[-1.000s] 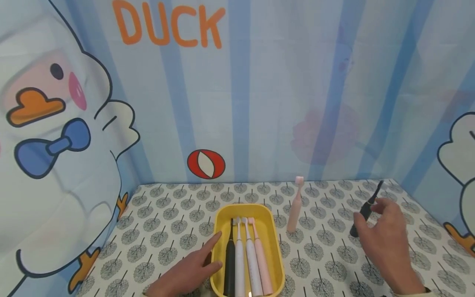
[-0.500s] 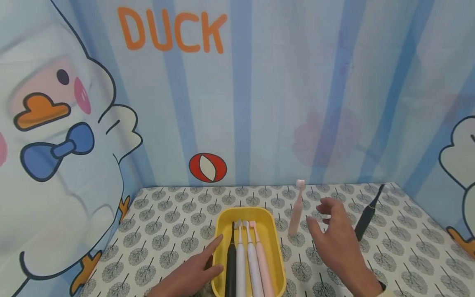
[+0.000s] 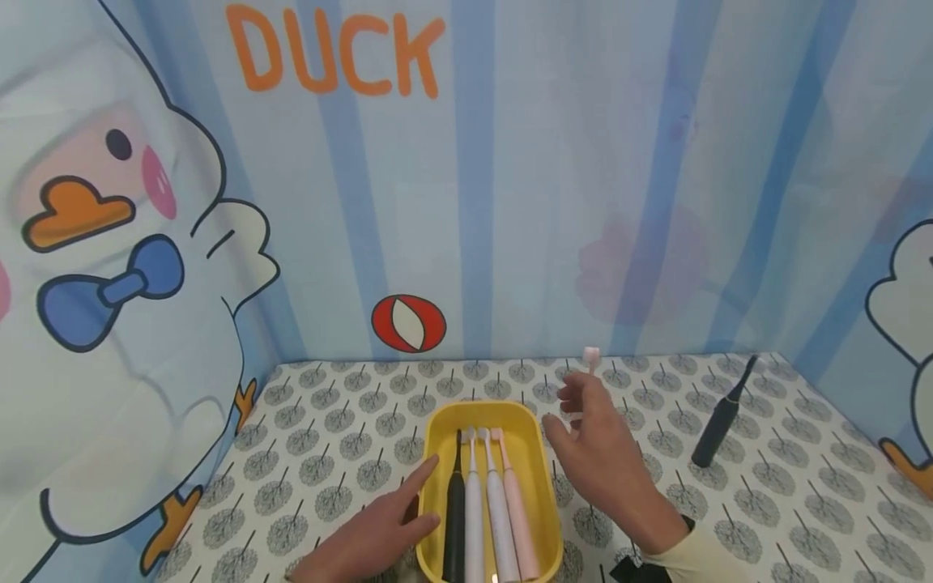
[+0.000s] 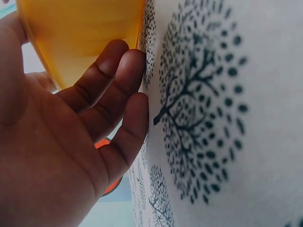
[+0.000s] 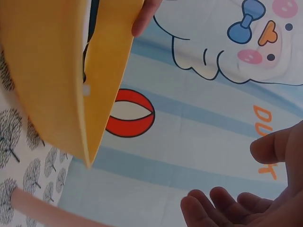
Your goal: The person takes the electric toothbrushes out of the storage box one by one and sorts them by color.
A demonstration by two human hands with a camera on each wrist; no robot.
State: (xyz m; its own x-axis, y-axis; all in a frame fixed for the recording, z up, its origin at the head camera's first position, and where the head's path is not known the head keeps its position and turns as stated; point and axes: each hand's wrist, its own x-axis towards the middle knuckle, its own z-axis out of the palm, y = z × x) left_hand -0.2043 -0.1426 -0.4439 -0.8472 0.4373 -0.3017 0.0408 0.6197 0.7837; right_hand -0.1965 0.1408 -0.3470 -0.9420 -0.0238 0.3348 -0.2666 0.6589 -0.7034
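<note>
My left hand (image 3: 382, 522) rests against the left side of a yellow tray (image 3: 548, 494), its forefinger and thumb reaching to the rim. In the left wrist view its other fingers touch the tray's outer wall close to the tablecloth. Lying side by side in the tray are a black toothbrush (image 3: 454, 526), two white toothbrushes (image 3: 472, 522) and a pink one (image 3: 519, 518). My right hand (image 3: 608, 465) hovers right of the tray, fingers loosely bent around nothing. It hides most of a second pink toothbrush (image 3: 591, 356), whose upright handle (image 5: 52, 208) shows blurred in the right wrist view.
Another black toothbrush (image 3: 717, 425) appears to stand upright on the right part of the tree-patterned tablecloth (image 3: 321, 421). A blue and white duck curtain (image 3: 510, 202) rises behind the table and along both sides.
My right hand has let go of the black toothbrush on the right and moved left, now in front of the standing pink one. My left hand has stayed at the tray.
</note>
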